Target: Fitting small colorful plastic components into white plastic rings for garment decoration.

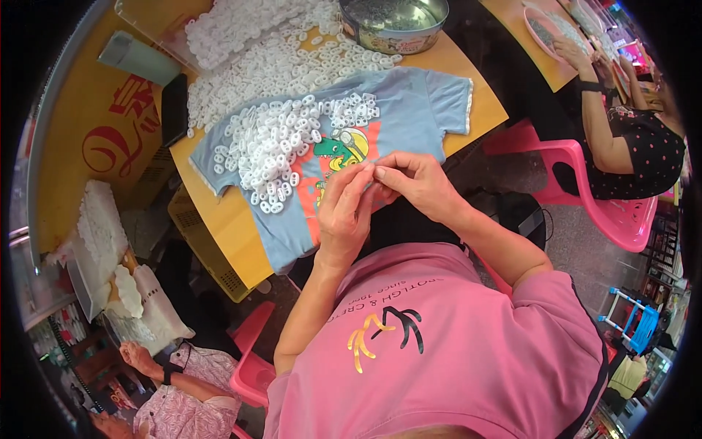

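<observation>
My left hand and my right hand meet in front of my chest, fingertips pinched together. Whatever sits between them is too small and covered to make out. Below and beyond them a light blue T-shirt with an orange and green cartoon print lies spread over the table. On its left half rests a heap of small white oval plastic pieces, each with holes. A smaller cluster of the same pieces lies just right of that heap.
Many more white pieces cover the far tabletop. A round metal tin holding small greyish parts stands at the back. A dark phone and a grey-green bottle are at left. Other people work on both sides; a pink chair stands right.
</observation>
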{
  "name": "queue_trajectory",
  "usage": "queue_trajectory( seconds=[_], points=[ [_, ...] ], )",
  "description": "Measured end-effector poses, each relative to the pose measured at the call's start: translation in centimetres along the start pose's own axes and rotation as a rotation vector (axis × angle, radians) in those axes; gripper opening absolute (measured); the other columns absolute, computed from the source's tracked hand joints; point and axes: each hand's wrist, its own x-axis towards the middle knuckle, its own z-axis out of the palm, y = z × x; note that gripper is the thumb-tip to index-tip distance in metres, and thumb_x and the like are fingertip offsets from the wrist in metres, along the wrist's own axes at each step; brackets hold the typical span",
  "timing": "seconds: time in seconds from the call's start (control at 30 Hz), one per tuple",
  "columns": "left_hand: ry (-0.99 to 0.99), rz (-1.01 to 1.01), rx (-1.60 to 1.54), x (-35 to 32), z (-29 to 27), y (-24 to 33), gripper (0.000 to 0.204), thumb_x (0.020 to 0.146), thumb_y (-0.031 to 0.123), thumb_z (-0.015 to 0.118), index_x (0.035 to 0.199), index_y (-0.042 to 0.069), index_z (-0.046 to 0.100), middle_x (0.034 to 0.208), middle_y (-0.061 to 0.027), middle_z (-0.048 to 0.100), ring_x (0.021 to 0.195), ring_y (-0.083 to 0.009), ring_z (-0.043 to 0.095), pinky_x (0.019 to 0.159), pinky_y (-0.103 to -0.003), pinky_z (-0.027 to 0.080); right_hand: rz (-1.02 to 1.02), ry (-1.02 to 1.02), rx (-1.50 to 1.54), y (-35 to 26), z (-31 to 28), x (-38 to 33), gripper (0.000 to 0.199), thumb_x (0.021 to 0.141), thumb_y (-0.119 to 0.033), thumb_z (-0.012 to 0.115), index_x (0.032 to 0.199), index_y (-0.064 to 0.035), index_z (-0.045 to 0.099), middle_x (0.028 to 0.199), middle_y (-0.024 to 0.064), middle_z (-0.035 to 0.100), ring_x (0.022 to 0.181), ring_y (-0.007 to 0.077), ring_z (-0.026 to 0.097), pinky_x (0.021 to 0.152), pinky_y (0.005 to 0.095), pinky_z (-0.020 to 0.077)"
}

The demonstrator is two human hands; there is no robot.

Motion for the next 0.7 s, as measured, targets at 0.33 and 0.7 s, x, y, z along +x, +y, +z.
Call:
queue_trajectory(
  seconds=[0.33,0.7],
  points=[
    [0.089,-0.226,-0.166,0.5,-1.0,1.3,0.022,0.084,-0.001,0.067,0.105,0.005,0.069,0.097,-0.0083,0.063,0.092,-0.0204,0.060,0.079,-0.028,0.047,-0.162,-0.036,0.021,-0.5,1.0,0.3,0.018,0.095,-0.014,0.061,0.104,0.0004,0.065,0.083,-0.0009,0.062,0.071,0.0046,0.056,0.064,0.0204,0.0472],
    [0.141,-0.790,-1.061,2.1,1.6,1.1,0.014,0.093,0.008,0.063,0.105,-0.001,0.061,0.088,-0.0057,0.066,0.079,-0.0101,0.062,0.073,-0.023,0.050,-0.324,0.075,-0.075,-0.7,-1.2,1.2,0.012,0.095,-0.010,0.061,0.094,0.0015,0.062,0.083,0.0027,0.061,0.072,0.0087,0.058,0.063,0.0233,0.0490]
  ],
)
